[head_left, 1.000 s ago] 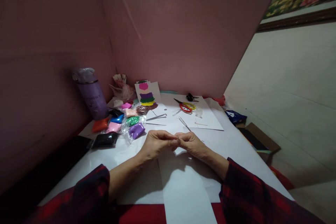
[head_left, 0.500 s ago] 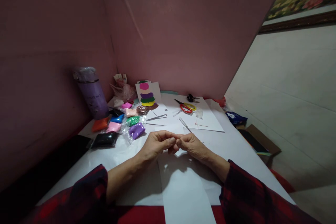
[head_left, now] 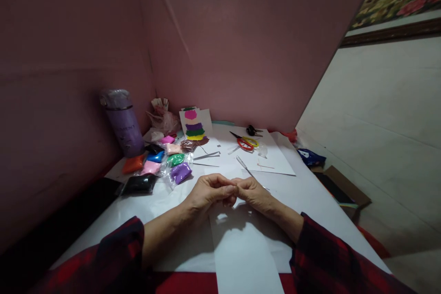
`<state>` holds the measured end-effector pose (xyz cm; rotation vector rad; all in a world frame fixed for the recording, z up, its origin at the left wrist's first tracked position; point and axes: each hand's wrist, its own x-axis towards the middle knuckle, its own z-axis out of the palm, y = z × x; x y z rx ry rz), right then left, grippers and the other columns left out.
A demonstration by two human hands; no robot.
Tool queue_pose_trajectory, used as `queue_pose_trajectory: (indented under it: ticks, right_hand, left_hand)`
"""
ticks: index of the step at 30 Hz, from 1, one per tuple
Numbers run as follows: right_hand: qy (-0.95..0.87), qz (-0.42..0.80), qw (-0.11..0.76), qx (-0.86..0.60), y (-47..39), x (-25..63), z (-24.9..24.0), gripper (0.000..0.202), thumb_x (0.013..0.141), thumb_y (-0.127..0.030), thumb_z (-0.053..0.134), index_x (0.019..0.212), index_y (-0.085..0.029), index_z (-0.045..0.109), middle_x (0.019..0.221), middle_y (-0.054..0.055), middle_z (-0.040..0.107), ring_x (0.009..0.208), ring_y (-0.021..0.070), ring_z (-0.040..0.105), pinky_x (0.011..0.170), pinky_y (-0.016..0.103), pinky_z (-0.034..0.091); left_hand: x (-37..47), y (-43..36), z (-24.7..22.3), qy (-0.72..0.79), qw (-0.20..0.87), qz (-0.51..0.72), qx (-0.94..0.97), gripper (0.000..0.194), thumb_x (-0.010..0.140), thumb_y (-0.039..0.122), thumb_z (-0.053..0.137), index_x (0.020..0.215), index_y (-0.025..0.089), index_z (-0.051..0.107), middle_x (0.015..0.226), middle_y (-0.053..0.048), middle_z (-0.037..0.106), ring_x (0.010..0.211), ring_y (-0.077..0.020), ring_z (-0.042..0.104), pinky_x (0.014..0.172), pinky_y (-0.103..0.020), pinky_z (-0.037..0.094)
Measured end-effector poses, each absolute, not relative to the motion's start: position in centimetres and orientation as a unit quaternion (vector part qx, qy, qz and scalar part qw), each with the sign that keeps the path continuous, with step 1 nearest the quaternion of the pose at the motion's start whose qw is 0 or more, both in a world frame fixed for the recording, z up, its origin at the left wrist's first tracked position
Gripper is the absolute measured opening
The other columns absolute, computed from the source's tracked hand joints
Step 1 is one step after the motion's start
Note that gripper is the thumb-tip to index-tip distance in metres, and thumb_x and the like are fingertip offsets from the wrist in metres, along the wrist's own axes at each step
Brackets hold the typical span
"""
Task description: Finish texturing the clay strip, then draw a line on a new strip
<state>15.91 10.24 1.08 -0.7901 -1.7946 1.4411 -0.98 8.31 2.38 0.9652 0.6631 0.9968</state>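
My left hand (head_left: 207, 191) and my right hand (head_left: 253, 191) meet fingertip to fingertip just above the white paper-covered table (head_left: 303, 193). Both have their fingers curled in, pinching at the same spot; whatever lies between them is too small and hidden to tell. A white paper strip (head_left: 241, 257) runs from under my hands toward me. A thin metal tool (head_left: 243, 164) lies just beyond my right hand. Several small bags of coloured clay (head_left: 161, 163) sit to the left of my left hand.
A purple bottle (head_left: 124, 121) stands at the back left. A white card with stacked coloured clay shapes (head_left: 193, 124) leans near the pink wall. Red and yellow scissors (head_left: 245, 141) and a small black object (head_left: 251, 130) lie farther back. A blue packet (head_left: 312, 157) and cardboard box (head_left: 344, 183) sit right.
My hands have stayed together, only shifting the fingers slightly against each other. The view has drifted a little.
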Motion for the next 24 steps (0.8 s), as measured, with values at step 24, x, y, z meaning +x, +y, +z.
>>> queue_pose_trajectory:
  ticks: [24]
  right_hand:
    - [-0.712, 0.553, 0.312, -0.301, 10.39, 16.16, 1.35, 0.065, 0.077, -0.077, 0.052, 0.06, -0.018, 0.072, 0.065, 0.007, 0.067, 0.085, 0.0223, 0.059, 0.091, 0.04, 0.044]
  left_hand:
    - [-1.31, 8.41, 2.29, 0.273, 0.701, 0.44, 0.491, 0.035, 0.065, 0.037, 0.084, 0.077, 0.01, 0.066, 0.059, -0.005, 0.068, 0.052, -0.0125, 0.06, 0.054, -0.026, 0.048]
